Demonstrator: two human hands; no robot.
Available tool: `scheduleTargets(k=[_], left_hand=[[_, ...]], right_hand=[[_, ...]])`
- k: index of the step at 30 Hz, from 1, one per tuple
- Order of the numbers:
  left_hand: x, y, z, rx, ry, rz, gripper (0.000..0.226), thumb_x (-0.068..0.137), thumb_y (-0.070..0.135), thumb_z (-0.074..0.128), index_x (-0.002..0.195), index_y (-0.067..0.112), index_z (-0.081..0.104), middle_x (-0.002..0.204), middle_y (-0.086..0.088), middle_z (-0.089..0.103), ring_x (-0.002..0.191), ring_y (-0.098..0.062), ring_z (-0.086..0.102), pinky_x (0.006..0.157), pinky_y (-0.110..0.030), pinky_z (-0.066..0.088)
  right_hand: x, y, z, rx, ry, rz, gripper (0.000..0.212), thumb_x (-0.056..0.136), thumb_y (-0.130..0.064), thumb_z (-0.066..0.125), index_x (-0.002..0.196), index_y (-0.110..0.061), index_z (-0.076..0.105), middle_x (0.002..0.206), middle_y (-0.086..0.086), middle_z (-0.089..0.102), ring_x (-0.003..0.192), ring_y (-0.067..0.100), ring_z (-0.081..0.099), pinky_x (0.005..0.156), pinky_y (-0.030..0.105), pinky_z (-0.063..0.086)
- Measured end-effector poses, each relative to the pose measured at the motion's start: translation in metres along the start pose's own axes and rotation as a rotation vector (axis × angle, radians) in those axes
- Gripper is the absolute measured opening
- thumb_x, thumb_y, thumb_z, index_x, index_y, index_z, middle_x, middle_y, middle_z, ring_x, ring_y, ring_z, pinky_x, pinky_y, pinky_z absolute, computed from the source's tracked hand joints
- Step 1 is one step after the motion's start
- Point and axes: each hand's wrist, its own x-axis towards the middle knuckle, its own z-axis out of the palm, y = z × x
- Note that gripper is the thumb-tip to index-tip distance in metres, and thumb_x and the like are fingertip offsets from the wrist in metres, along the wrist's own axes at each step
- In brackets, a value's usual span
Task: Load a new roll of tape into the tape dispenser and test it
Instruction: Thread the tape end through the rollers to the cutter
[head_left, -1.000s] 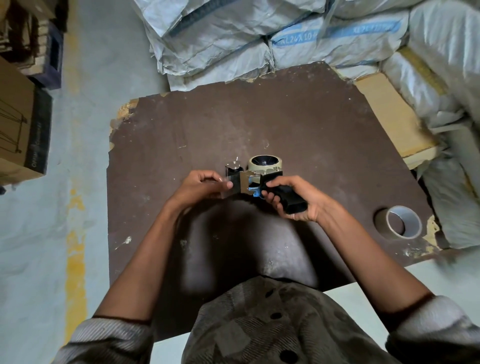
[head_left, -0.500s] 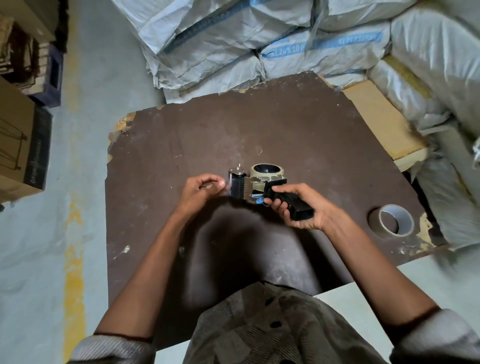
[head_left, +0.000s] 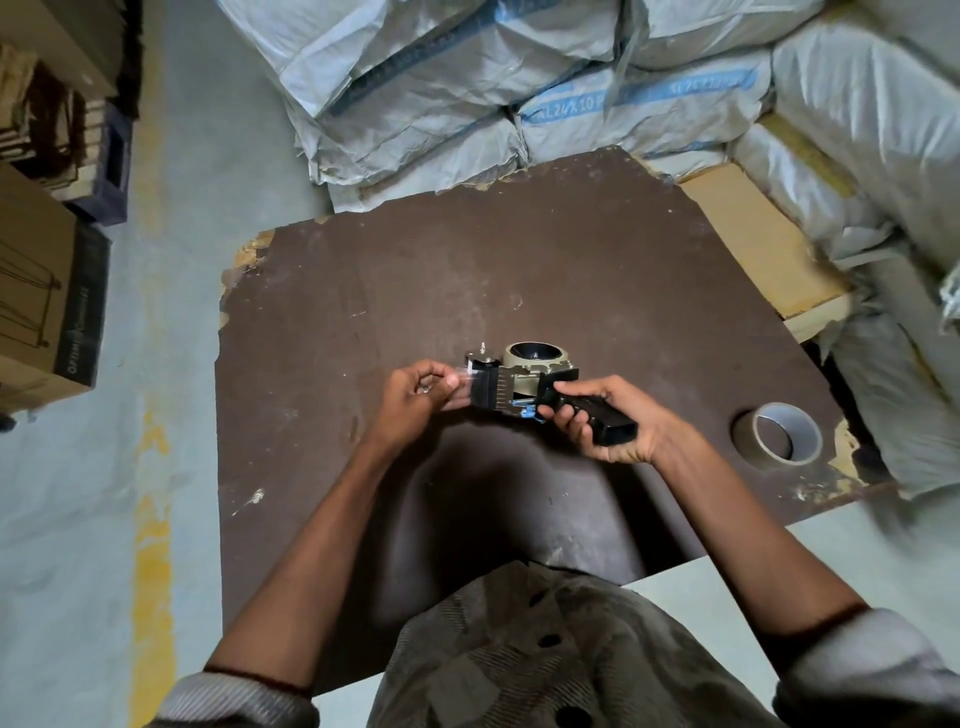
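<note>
A black hand-held tape dispenser (head_left: 511, 384) is held just above the brown board (head_left: 363, 322). A roll of tape (head_left: 535, 356) sits on its hub. My right hand (head_left: 608, 421) grips the dispenser's black handle. My left hand (head_left: 415, 389) pinches the clear tape end (head_left: 460, 387) that comes out at the dispenser's front, left of the toothed blade. A second roll of tape (head_left: 784, 434) lies flat on the board at the right, apart from both hands.
Stacked white woven sacks (head_left: 467, 88) border the board at the back and right. A pale wooden slab (head_left: 763, 244) lies at the back right. Cardboard boxes (head_left: 41, 291) stand on the floor to the left. The board's corners are chipped.
My left hand has drawn the tape end a little out to the left, away from the dispenser's front. The view has shifted slightly; my right hand keeps its grip on the handle.
</note>
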Motion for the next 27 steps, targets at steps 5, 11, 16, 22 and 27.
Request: scheduleTargets(k=[5,11,16,22,27], left_hand=[[-0.002,-0.005,0.005,-0.108,0.003,-0.041,0.011,0.098,-0.008,0.050,0.091,-0.005,0.058,0.096,-0.022,0.069,0.076,-0.016,0.074,0.080,-0.030,0.062],[-0.005,-0.007,-0.001,-0.212,-0.007,-0.067,0.014,0.097,0.000,0.055,0.096,-0.014,0.060,0.097,-0.018,0.075,0.097,-0.045,0.056,0.083,-0.034,0.059],[-0.007,-0.003,0.001,-0.289,-0.029,-0.096,0.008,0.095,-0.001,0.056,0.094,-0.007,0.062,0.099,-0.014,0.077,0.091,-0.034,0.070,0.081,-0.033,0.062],[-0.004,0.007,0.002,-0.226,0.028,-0.058,0.006,0.091,-0.007,0.062,0.091,-0.004,0.067,0.083,-0.013,0.077,0.074,-0.020,0.075,0.077,-0.027,0.062],[0.004,0.012,-0.002,-0.033,-0.004,0.032,0.008,0.087,-0.007,0.066,0.095,-0.006,0.068,0.077,-0.006,0.075,0.070,-0.012,0.071,0.076,-0.022,0.059]], right_hand=[[0.001,0.003,-0.003,0.002,-0.011,0.002,0.031,0.086,-0.027,0.064,0.095,0.002,0.072,0.065,-0.002,0.060,0.044,0.006,0.060,0.040,0.019,0.052],[-0.002,0.003,-0.003,-0.027,-0.013,0.013,0.031,0.083,-0.026,0.067,0.095,0.002,0.072,0.065,-0.003,0.060,0.044,0.006,0.058,0.040,0.019,0.051],[-0.004,0.002,-0.005,-0.043,-0.060,0.020,0.035,0.071,-0.018,0.085,0.097,0.002,0.072,0.067,-0.002,0.061,0.046,0.007,0.060,0.042,0.020,0.053],[-0.008,0.004,0.000,-0.049,-0.007,-0.028,0.026,0.085,-0.026,0.065,0.090,-0.001,0.070,0.065,-0.002,0.060,0.044,0.006,0.059,0.041,0.019,0.052],[-0.013,0.008,0.010,-0.098,0.072,-0.147,0.020,0.087,-0.026,0.064,0.086,-0.006,0.065,0.064,-0.001,0.060,0.043,0.006,0.057,0.041,0.017,0.050]])
